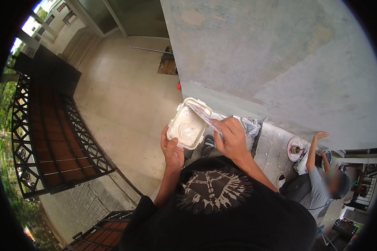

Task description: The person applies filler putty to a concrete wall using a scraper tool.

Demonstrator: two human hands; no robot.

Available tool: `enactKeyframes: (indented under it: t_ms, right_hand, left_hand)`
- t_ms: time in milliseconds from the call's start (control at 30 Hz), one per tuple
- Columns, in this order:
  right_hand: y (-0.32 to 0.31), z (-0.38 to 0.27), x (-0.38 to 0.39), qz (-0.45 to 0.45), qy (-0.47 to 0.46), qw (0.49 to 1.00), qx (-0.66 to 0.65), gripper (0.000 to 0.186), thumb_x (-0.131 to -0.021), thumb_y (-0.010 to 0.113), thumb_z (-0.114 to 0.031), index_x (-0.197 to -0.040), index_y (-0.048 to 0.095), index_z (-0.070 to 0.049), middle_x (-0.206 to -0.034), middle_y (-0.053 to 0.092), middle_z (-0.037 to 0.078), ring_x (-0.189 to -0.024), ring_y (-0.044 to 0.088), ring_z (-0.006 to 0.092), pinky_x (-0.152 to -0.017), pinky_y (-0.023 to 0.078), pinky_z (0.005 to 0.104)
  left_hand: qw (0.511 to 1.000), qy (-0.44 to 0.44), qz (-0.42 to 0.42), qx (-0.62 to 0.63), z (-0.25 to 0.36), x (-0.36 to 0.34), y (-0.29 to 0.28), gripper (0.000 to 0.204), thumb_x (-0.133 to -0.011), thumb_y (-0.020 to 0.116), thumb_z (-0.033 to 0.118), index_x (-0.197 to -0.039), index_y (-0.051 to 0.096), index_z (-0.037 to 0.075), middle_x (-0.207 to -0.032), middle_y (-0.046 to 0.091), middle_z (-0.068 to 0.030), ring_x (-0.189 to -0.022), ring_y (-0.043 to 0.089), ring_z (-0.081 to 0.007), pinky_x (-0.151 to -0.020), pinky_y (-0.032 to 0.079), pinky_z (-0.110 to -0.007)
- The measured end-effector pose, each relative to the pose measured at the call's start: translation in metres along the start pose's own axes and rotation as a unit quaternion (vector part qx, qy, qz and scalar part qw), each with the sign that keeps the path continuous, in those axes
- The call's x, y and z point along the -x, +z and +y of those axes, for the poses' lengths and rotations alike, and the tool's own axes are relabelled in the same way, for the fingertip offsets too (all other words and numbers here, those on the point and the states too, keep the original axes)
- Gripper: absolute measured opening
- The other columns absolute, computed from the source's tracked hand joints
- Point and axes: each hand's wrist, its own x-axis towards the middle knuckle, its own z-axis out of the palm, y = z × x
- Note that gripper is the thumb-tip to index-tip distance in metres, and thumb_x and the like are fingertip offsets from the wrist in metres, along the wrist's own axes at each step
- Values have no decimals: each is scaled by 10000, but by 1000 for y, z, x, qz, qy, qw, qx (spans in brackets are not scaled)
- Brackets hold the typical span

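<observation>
My left hand [172, 151] is closed on the near left side of a white plastic tub [179, 111], thumb over the rim and fingers underneath. White paste [184, 126] coats the tub's floor and is smeared up its walls. In my right hand [231, 136] is a flat putty knife [202, 113], its surface streaked with white paste. The knife slants over the tub's right side, tip near the far rim. Whether its edge touches the paste, I cannot tell. My right fingers hide the knife's near end.
A patchy grey plastered wall [255, 50] rises ahead and right. At right, a co-worker [318, 184] in grey lifts a hand towards it, near a round paste-stained basin [295, 149]. A crumpled plastic bag [251, 126] lies along the wall's foot. A brown metal gate [54, 138] stands left.
</observation>
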Motion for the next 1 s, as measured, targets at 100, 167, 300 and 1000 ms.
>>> enactKeyframes:
  t_ms: [100,167,300,1000]
  right_hand:
    - [2,1,-1,-20,12,999,-46,339,-685,663,11,-1023,643,6,-836,597,114,-802,571,295,-732,456,383]
    - [2,2,-1,-28,13,998,-60,329,-689,658,13,-1017,641,10,-851,603,123,-806,572,303,-739,457,386]
    - [-3,0,-2,-76,12,991,-105,309,-694,646,20,-1003,639,15,-870,610,137,-818,577,316,-750,459,391]
    - [-14,-11,2,-124,-38,983,-130,348,-682,661,12,-1029,640,9,-916,585,127,-835,573,322,-776,460,395]
  left_hand:
    - [999,4,-3,41,1,0,2,613,-832,563,68,-1386,319,-31,-1338,462,-205,-1227,504,-319,-1031,435,-471]
    - [999,2,-6,49,0,0,3,611,-831,556,65,-1385,319,-34,-1339,460,-210,-1230,501,-317,-1041,424,-473]
    - [999,3,8,37,-1,0,1,609,-830,546,61,-1387,318,-33,-1338,461,-206,-1237,495,-311,-1042,422,-471]
    - [999,1,-28,47,1,-3,-2,605,-830,548,60,-1382,322,-39,-1334,468,-209,-1238,495,-304,-1055,411,-460]
